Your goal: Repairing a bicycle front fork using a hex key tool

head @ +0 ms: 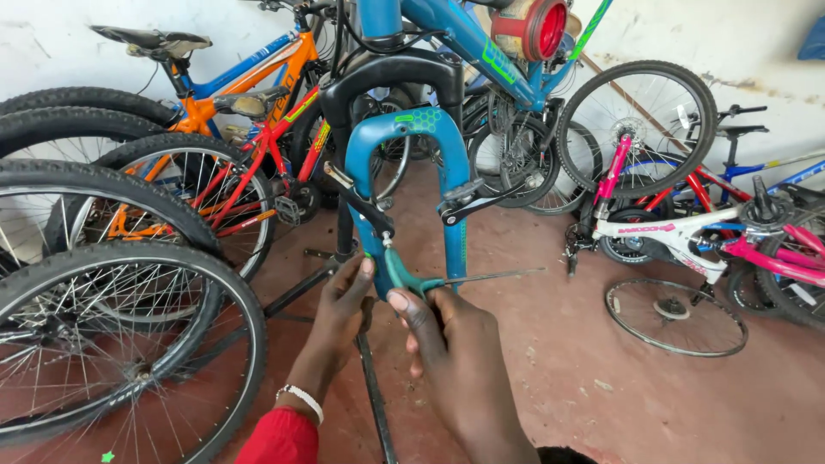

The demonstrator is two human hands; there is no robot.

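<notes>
A blue bicycle fork with no wheel hangs in front of me on a black repair stand. My right hand grips a green-handled tool, its tip set at the brake arm on the fork's left leg. A thin metal rod sticks out to the right from the same hand. My left hand rests against the lower end of that left fork leg, thumb touching it. A second brake arm juts from the right leg.
Several bicycles lean against the white wall on the left, their wheels close to my left arm. A pink and white bicycle lies at the right with a loose wheel on the red floor.
</notes>
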